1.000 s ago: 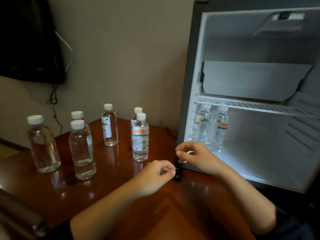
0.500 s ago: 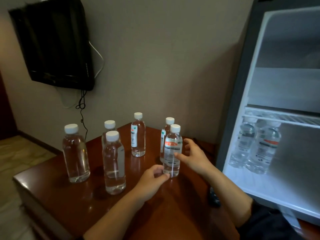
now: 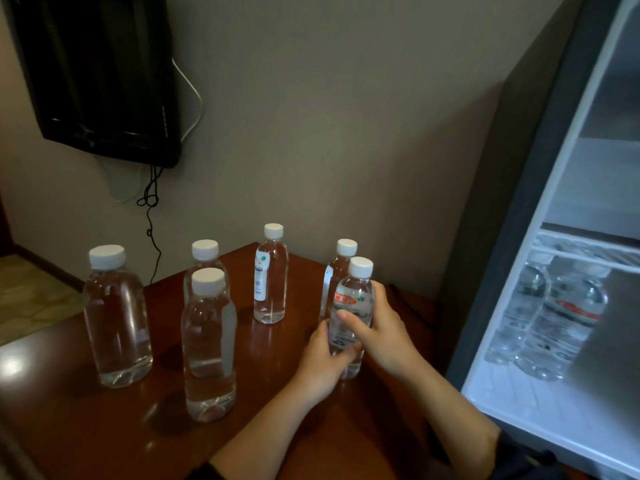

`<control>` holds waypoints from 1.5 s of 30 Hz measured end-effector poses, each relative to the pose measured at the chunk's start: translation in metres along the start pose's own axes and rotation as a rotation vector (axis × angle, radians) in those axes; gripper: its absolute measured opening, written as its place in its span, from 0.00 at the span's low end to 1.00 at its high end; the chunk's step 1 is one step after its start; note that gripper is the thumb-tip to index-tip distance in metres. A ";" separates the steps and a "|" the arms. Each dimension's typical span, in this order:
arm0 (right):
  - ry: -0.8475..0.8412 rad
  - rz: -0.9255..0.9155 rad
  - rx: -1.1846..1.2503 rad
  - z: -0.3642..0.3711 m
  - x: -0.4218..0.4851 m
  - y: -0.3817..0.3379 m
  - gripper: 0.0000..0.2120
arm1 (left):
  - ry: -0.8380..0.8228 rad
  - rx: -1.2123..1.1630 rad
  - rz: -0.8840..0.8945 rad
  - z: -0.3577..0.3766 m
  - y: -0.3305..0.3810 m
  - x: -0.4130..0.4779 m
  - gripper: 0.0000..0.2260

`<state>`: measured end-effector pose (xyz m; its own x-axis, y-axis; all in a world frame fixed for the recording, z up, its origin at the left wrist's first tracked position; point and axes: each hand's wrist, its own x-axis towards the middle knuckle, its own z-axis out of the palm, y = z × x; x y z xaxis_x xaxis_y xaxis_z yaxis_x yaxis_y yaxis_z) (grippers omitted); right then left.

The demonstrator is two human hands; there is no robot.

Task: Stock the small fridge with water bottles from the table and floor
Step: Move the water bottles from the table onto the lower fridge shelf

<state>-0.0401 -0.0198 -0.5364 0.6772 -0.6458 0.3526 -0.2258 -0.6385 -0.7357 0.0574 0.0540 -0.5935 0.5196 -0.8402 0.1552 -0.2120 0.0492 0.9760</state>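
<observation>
Labelled bottle [image 3: 353, 299] within fingers [image 3: 348, 322] of left hand [image 3: 323, 365], right hand [image 3: 388, 336].

Overall level: dim; the wall [image 3: 311, 133] reads flat grey-brown.
Main source: the lit fridge [image 3: 540, 407] interior, cold white, brightest on its floor.
Glare: a pale patch on the table [image 3: 86, 441] at the left edge.
Shadows: soft dark pools left of the front bottle [image 3: 209, 344] (away from the fridge).
Focus: sharpest at the held bottle [image 3: 353, 303]; the fridge bottles [image 3: 561, 327] are smeared.
Distortion: wide-angle; the fridge frame leans strongly.
Detail loss: the television [image 3: 104, 71] is near black.
</observation>
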 end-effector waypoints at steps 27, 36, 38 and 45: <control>-0.156 -0.119 -0.055 -0.043 -0.149 -0.038 0.25 | -0.060 0.139 0.151 0.020 0.023 -0.159 0.14; 0.009 -0.023 0.051 -0.080 -0.201 -0.037 0.22 | -0.233 0.111 0.118 0.051 0.044 -0.193 0.24; 0.047 0.005 0.051 -0.094 -0.209 -0.035 0.20 | -0.255 0.124 0.124 0.065 0.050 -0.192 0.23; 0.216 0.035 -0.080 -0.155 -0.218 -0.030 0.21 | -0.385 0.196 0.212 0.122 0.095 -0.172 0.12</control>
<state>-0.2896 0.0749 -0.5015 0.5045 -0.7372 0.4495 -0.3070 -0.6398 -0.7046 -0.1529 0.1373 -0.5456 0.1118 -0.9634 0.2436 -0.4512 0.1692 0.8762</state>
